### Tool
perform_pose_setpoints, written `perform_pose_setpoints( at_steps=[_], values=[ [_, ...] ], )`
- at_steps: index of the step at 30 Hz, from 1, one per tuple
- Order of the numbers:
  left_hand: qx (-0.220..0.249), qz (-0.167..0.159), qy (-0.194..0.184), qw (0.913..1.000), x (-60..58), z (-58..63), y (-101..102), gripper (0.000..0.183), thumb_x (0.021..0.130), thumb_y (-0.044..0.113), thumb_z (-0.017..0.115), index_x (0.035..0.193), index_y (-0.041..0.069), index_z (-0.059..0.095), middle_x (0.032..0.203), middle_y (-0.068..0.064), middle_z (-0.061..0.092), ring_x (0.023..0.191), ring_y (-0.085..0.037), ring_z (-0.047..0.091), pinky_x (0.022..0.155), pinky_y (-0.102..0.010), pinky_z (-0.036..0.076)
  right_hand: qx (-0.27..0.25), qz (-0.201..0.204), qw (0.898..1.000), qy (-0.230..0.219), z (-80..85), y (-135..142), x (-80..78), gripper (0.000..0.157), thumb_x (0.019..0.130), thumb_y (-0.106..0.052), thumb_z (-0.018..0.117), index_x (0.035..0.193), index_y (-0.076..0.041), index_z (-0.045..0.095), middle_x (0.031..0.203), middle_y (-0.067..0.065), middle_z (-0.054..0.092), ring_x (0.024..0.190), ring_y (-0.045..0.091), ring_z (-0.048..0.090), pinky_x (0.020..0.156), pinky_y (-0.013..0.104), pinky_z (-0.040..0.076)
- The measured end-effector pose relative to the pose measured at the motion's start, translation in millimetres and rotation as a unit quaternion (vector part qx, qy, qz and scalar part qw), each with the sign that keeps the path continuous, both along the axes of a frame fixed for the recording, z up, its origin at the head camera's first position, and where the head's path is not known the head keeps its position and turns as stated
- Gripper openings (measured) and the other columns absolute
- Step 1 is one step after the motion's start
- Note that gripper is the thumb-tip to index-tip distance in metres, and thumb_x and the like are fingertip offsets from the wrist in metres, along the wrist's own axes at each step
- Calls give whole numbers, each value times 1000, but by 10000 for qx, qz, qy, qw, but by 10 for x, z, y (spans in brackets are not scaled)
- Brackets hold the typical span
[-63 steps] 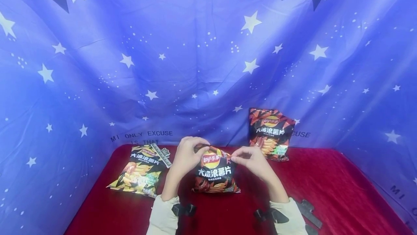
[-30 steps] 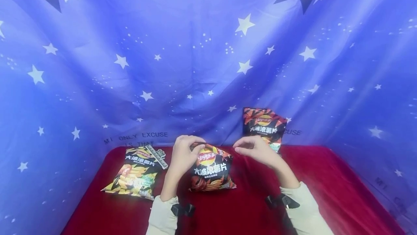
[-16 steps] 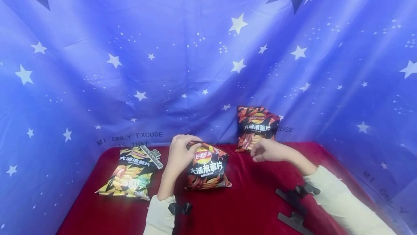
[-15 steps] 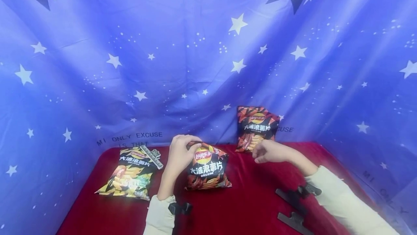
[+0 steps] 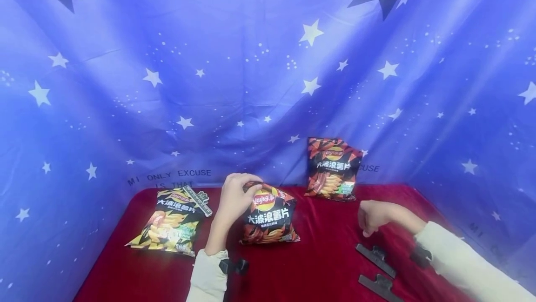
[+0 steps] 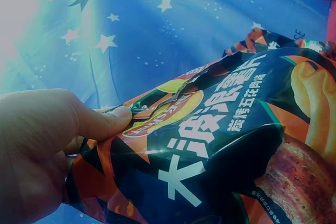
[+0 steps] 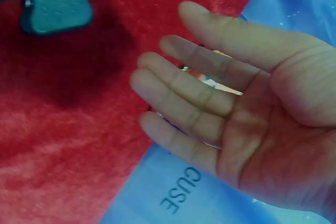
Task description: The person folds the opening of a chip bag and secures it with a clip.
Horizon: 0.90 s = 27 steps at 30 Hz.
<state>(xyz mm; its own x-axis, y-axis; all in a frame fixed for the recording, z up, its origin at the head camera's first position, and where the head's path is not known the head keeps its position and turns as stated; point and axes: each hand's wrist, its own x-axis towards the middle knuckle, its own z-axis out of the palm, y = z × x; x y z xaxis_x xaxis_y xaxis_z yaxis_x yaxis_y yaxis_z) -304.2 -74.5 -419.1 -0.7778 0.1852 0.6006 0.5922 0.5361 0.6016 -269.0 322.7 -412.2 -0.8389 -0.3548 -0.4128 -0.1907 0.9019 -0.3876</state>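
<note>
My left hand (image 5: 235, 197) pinches the top left corner of a red and black chip bag (image 5: 270, 218), which stands in the middle of the table. Seen from the left wrist, thumb and fingers squeeze the folded top edge of this chip bag (image 6: 210, 129). My right hand (image 5: 377, 216) hovers over the right side of the table, holding nothing. Its fingers are loosely extended with the palm bare in the right wrist view. Just below it lie two black bag clips, an upper clip (image 5: 376, 259) and a lower clip (image 5: 380, 288) partly cut off by the frame.
At left lies a yellow and black chip bag (image 5: 167, 223) with a piano-patterned clip (image 5: 197, 201) on its top corner. Another red chip bag (image 5: 333, 169) stands at the back right against the blue star curtain (image 5: 251, 83). Red velvet cloth (image 5: 318, 265) covers the table.
My right hand has let go of the bag's top right corner and moved right and toward me, near the black clips. The left hand keeps its pinch on the bag.
</note>
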Motion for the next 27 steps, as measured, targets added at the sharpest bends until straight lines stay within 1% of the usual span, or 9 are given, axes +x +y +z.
perform_pose_setpoints(
  at_steps=[2,5,8,13,15,17,21,23,27],
  values=[
    [-15,6,-25,10000,1,2,3,11,84,11,82,96,11,81,93,-4,80,97,-28,71,109,-50,44,-108,-239,9995,-191,-45,26,36,12,74,1,84,80,-2,73,62,2,67,58,13,64,53,26,52],
    [17,-11,-100,9999,6,8,4,11,84,11,82,95,12,81,92,-3,80,99,-28,71,109,-50,44,-203,-419,9986,-264,-109,41,86,15,73,1,84,80,-2,71,62,3,68,59,16,64,52,26,50],
    [41,-46,-141,9999,7,13,5,11,85,11,82,95,13,81,91,-2,80,99,-27,70,108,-48,44,-122,-430,9988,-175,-171,44,121,15,71,2,85,76,-4,72,59,2,66,55,16,64,49,26,49],
    [45,-46,-74,10000,3,2,8,11,84,11,82,95,14,81,91,-1,79,100,-27,70,107,-49,45,56,-530,9985,-124,-278,70,157,17,67,5,84,68,-7,72,57,2,67,51,18,68,48,30,55],
    [30,-26,-95,9999,-1,-10,11,11,85,12,82,95,14,81,91,-2,79,102,-28,69,106,-50,45,94,-600,9981,-105,-323,84,163,18,65,6,84,65,-7,72,56,3,68,50,19,68,48,32,56],
    [28,-12,-145,9999,-4,-15,11,11,85,13,82,96,14,81,92,-2,79,104,-29,69,107,-50,45,146,-589,9982,-23,-360,105,162,19,64,7,84,63,-8,72,55,2,68,50,19,68,48,33,57],
    [9,-2,-204,9998,-19,-23,10,10,86,13,81,96,15,81,93,-1,79,106,-30,68,107,-50,45,141,-693,9975,-43,-374,135,157,18,64,5,85,62,-9,73,55,3,68,50,19,68,48,31,55],
    [-2,-19,-208,9998,-26,-25,7,10,86,13,81,96,15,81,93,-1,80,106,-29,68,107,-50,45,170,-634,9977,-138,-358,151,155,17,65,3,85,64,-9,73,56,3,69,52,19,69,49,31,55],
    [-38,-42,-140,9999,-36,-30,1,11,86,13,81,96,16,81,94,0,80,103,-27,69,107,-49,45,362,-514,9975,-329,-307,166,150,16,64,5,85,67,-7,75,58,5,71,54,18,69,52,32,57]
  ],
)
